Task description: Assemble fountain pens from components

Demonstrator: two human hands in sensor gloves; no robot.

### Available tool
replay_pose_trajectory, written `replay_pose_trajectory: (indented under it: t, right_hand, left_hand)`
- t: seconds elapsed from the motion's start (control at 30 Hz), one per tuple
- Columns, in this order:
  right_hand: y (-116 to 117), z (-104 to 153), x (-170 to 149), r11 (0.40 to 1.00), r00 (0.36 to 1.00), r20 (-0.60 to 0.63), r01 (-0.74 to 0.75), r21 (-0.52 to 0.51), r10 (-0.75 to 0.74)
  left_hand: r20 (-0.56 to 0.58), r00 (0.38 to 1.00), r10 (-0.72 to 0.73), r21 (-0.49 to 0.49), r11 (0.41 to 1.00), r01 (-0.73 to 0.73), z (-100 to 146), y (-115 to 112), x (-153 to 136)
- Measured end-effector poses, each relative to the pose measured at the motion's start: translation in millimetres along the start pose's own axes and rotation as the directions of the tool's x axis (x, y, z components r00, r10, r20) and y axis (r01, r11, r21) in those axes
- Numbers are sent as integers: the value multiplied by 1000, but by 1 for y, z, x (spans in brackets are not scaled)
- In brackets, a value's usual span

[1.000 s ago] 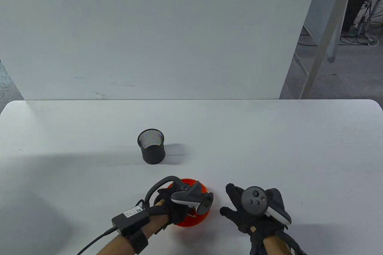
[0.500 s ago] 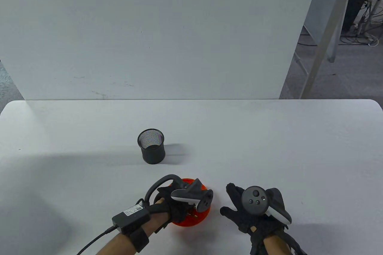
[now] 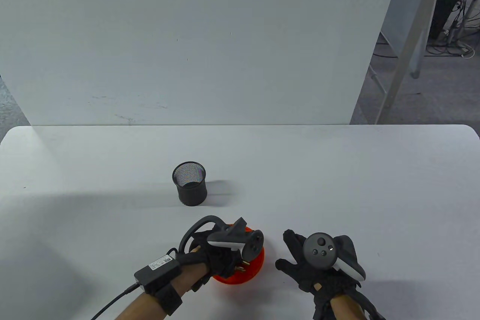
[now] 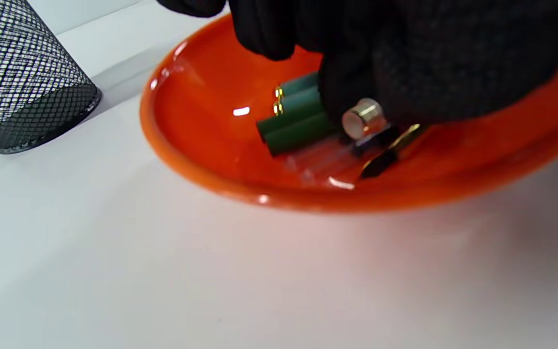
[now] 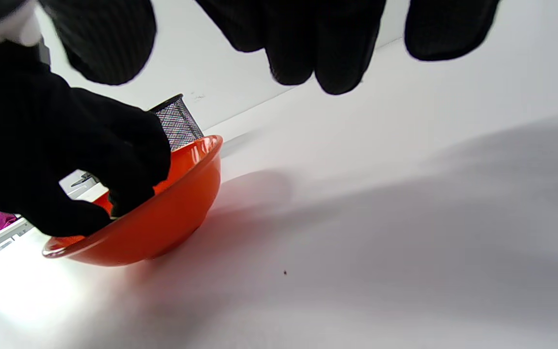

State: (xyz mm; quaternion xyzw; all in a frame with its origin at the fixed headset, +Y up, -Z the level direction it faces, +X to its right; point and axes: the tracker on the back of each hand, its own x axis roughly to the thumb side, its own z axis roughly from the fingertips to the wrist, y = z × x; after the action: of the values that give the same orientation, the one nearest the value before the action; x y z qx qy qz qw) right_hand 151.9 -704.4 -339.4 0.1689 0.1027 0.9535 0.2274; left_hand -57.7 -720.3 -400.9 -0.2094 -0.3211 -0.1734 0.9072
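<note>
An orange bowl point(image 3: 252, 271) point(image 4: 196, 126) point(image 5: 177, 213) sits near the table's front edge. It holds green pen barrels point(image 4: 293, 123), a silver-ended piece point(image 4: 364, 118), a black section with a gold nib point(image 4: 395, 148) and clear parts. My left hand point(image 3: 221, 260) point(image 4: 405, 58) reaches into the bowl. Its curled fingers cover most of the parts and seem to pinch the silver-ended piece. My right hand point(image 3: 300, 271) lies on the table just right of the bowl, fingers point(image 5: 322, 43) spread and holding nothing.
A black mesh pen cup point(image 3: 189, 184) point(image 4: 17, 82) stands upright behind the bowl, a little to the left. A white panel point(image 3: 195, 42) rises along the table's far edge. A cable runs from my left wrist off the bottom edge.
My left hand has shifted slightly left and tipped further over the bowl, its fingers closing in on the parts. The right hand, bowl and pen cup have stayed put.
</note>
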Motion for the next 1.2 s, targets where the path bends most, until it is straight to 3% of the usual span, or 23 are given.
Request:
replay_pose_trajectory:
  t: [0.17,0.27,0.33,0.43,0.5,0.6,0.67,0.83,0.93,1.1,1.2]
  right_hand:
    - [-1,1,-1,1000,1000,-1,7,-4,-7]
    - [-1,1,-1,1000,1000,4,9,-7,-9]
    - [-1,1,-1,1000,1000,7,11,-7,-11]
    - [0,1,-1,1000,1000,10,13,-5,-13]
    - [1,1,-1,1000,1000,9,17,1,-17]
    - [1,1,-1,1000,1000,5,22,3,-22]
    - [2,1,-2,1000,1000,3,26,6,-26]
    - [3,1,-2,999,999,-1,35,-22,-35]
    - [5,0,-2,999,999,-8,40,-20,-40]
    - [12,-3,1,998,998,0,58,10,-58]
    - [12,-4,7,999,998,17,53,-3,-53]
  left_hand:
    - [17,985,174,67,982,-174,13,11,-19]
    - [59,919,391,142,908,-395,29,13,-35]
    - [140,802,581,182,781,-598,41,6,-49]
    - [278,564,777,220,520,-825,59,-8,-65]
    - [381,398,834,246,323,-914,70,-19,-75]
    - [475,201,857,250,88,-964,79,-30,-84]
    - [522,138,841,279,-16,-960,86,-34,-87]
    - [638,-7,770,262,-225,-938,100,-40,-87]
    - [672,-134,729,177,-333,-926,97,-50,-88]
    - [666,-185,723,163,-383,-909,94,-60,-98]
    - [663,-227,714,181,-446,-876,94,-72,-106]
